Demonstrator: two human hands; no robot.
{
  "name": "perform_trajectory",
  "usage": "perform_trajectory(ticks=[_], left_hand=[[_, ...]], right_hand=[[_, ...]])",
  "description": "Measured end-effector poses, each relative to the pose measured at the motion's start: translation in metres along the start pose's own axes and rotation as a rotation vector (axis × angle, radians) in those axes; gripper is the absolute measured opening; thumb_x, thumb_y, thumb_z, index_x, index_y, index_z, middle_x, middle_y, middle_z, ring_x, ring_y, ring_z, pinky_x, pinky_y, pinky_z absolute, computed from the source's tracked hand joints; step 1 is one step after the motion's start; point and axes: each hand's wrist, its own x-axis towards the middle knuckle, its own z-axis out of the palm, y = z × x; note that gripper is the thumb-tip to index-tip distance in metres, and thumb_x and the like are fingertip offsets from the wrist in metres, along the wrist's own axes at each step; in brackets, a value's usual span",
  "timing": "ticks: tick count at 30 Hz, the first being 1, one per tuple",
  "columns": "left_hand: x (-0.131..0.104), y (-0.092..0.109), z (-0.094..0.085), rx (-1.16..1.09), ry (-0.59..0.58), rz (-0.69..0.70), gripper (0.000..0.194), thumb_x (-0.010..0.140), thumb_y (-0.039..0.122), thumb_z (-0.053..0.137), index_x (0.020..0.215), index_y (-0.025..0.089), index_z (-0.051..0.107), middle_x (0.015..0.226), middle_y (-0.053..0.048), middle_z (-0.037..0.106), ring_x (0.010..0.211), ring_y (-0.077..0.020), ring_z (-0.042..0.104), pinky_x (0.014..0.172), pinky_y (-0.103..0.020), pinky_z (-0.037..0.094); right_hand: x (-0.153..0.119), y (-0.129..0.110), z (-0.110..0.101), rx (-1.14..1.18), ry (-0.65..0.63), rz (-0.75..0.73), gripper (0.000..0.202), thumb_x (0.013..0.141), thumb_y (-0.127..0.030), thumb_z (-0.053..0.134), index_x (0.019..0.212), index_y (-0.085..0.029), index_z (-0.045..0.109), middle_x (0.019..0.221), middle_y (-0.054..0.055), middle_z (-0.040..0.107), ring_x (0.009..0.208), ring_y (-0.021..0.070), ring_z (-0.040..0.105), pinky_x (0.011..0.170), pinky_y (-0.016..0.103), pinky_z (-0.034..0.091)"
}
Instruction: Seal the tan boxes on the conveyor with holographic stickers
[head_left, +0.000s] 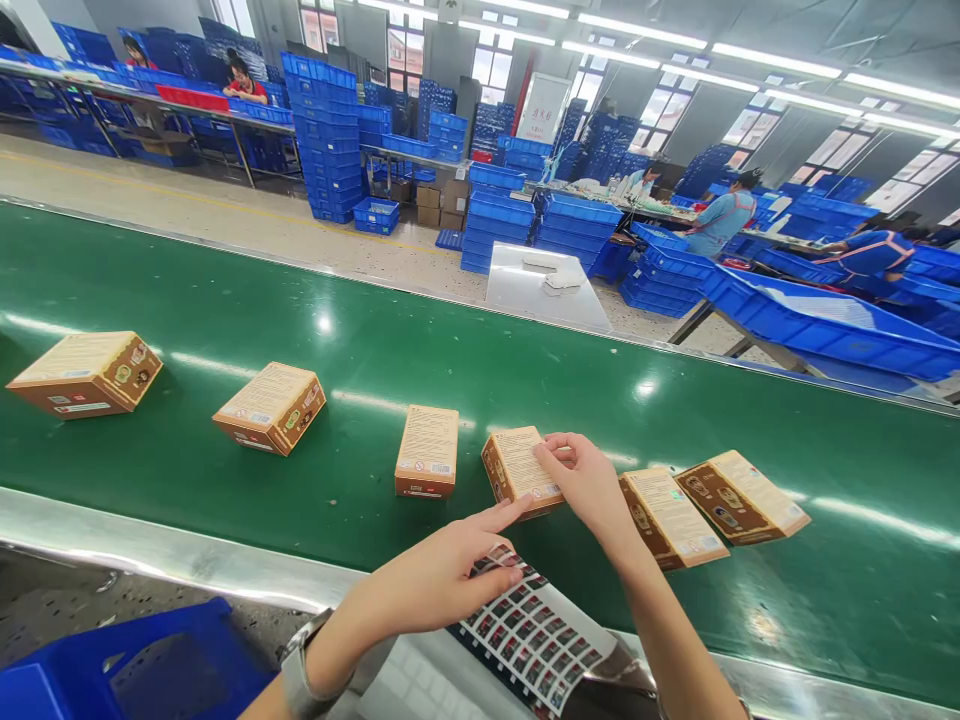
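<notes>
A small brown-and-cream printed box [517, 462] lies on the green conveyor belt in front of me. My right hand [585, 480] is at its right side, with curled fingers and thumb touching the top face and far right edge. My left hand [442, 570] holds a sheet of small dark-and-red stickers [536, 635] between thumb and fingers. The left index finger reaches to the near edge of the same box. Whether a loose sticker is under the fingertips, I cannot make out. Right of the hand, another box [679, 515] rests against a tilted one [750, 495].
Left along the green belt [360, 330] lie more boxes: one [427, 445] close by, one [270, 405] further off, another [90, 370] at far left. A blue plastic bin [135, 660] is below the belt's metal edge. Beyond stand stacked blue crates [326, 140] and seated workers.
</notes>
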Motion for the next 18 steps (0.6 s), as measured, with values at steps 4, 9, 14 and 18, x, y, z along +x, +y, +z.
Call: perform_trajectory(ticks=[4, 9, 14, 18], left_hand=[[-0.003, -0.002, 0.006, 0.003, 0.062, -0.039, 0.03, 0.096, 0.034, 0.051, 0.074, 0.017, 0.062, 0.127, -0.008, 0.067, 0.089, -0.0198, 0.064, 0.081, -0.029, 0.048], [-0.022, -0.009, 0.006, -0.077, 0.252, -0.198, 0.041, 0.099, 0.043, 0.045, 0.07, 0.016, 0.055, 0.064, 0.003, 0.051, 0.061, -0.0117, 0.043, 0.056, -0.023, 0.033], [-0.037, -0.009, 0.0, -0.181, 0.317, -0.2, 0.038, 0.098, 0.044, 0.047, 0.072, 0.016, 0.049, 0.068, 0.003, 0.045, 0.065, -0.0112, 0.037, 0.059, -0.022, 0.031], [-0.039, -0.009, 0.0, -0.198, 0.336, -0.181, 0.037, 0.098, 0.044, 0.046, 0.073, 0.017, 0.051, 0.069, 0.003, 0.047, 0.065, -0.0113, 0.036, 0.06, -0.022, 0.032]], right_hand=[[-0.007, -0.005, -0.006, -0.182, 0.129, 0.017, 0.041, 0.084, -0.044, 0.06, 0.114, -0.018, 0.054, 0.08, 0.007, 0.068, 0.073, 0.0272, 0.066, 0.071, 0.043, 0.051], [-0.041, -0.03, -0.015, -0.265, 0.084, -0.425, 0.025, 0.096, -0.035, 0.048, 0.113, -0.021, 0.059, 0.127, 0.015, 0.059, 0.109, 0.0281, 0.063, 0.093, 0.048, 0.051], [-0.082, -0.052, -0.006, -0.317, -0.184, -0.825, 0.011, 0.096, -0.026, 0.057, 0.104, -0.027, 0.064, 0.129, 0.009, 0.062, 0.123, 0.0279, 0.057, 0.099, 0.049, 0.05], [-0.093, -0.057, 0.005, -0.365, -0.103, -0.934, 0.011, 0.095, -0.016, 0.057, 0.099, -0.024, 0.063, 0.125, 0.01, 0.065, 0.124, 0.0302, 0.056, 0.099, 0.053, 0.049]])
